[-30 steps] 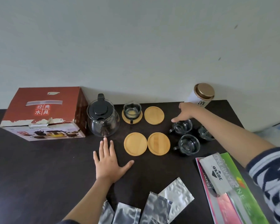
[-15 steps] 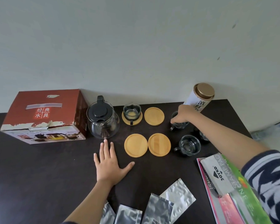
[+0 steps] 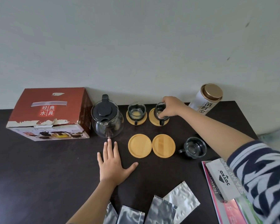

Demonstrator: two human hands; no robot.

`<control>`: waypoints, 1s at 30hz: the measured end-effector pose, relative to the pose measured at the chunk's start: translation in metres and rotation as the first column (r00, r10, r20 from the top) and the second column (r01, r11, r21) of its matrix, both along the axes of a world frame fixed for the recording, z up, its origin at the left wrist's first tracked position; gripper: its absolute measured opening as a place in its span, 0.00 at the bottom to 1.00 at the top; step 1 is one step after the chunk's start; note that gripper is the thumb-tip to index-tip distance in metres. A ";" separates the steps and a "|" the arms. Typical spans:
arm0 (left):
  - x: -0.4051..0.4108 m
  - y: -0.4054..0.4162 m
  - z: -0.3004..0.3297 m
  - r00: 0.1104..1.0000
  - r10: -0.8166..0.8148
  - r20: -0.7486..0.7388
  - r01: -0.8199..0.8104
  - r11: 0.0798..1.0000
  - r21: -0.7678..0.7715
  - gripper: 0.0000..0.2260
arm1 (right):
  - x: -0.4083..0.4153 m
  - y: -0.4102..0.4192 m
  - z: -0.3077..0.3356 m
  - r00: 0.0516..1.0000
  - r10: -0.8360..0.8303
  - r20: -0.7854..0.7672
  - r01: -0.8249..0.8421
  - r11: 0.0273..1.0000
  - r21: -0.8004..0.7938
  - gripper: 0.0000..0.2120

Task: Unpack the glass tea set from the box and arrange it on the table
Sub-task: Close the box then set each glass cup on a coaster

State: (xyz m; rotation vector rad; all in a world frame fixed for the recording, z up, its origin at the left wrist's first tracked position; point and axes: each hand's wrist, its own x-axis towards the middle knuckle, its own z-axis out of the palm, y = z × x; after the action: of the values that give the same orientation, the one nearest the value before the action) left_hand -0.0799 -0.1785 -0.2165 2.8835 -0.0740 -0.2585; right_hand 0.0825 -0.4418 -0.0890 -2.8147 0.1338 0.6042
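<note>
My right hand (image 3: 170,107) grips a glass cup (image 3: 158,110) from above, holding it on the back right wooden coaster (image 3: 152,117). Left of it another glass cup (image 3: 136,111) stands on its own coaster (image 3: 128,119). A glass teapot (image 3: 107,122) with a black lid sits further left, beside the red box (image 3: 48,113). Two bare wooden coasters (image 3: 139,145) (image 3: 163,145) lie in front. One more glass cup (image 3: 194,147) stands on the dark table (image 3: 39,175) to their right. My left hand (image 3: 114,165) lies flat on the table, fingers spread, just in front of the teapot.
A white tea canister (image 3: 207,99) with a gold lid stands at the back right against the wall. Several silver foil pouches (image 3: 160,207) lie at the near edge. A stamp pad box (image 3: 220,177) rests on colourful packets (image 3: 229,209) at the right.
My right hand picked up a glass cup from the right group and carried it left onto the back right coaster. My left hand stayed flat on the table.
</note>
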 end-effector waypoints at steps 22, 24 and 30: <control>-0.001 0.000 0.000 1.000 0.004 0.001 -0.004 1.000 -0.003 0.54 | -0.089 -0.036 0.019 0.982 -0.084 -0.172 0.080 0.996 -0.030 0.47; -0.001 0.000 0.000 1.000 0.003 -0.003 -0.003 1.000 -0.001 0.54 | -0.110 -0.045 0.017 0.971 -0.118 -0.209 0.108 0.992 -0.058 0.50; -0.002 0.000 0.001 1.000 0.004 0.001 -0.004 1.000 -0.013 0.54 | -0.150 -0.050 -0.003 0.961 -0.160 -0.226 0.124 0.979 -0.163 0.51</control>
State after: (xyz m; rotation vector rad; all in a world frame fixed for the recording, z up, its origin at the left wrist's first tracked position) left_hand -0.0815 -0.1788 -0.2155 2.8707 -0.0695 -0.2546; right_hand -0.0677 -0.4919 -0.0925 -2.8280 0.4401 0.9306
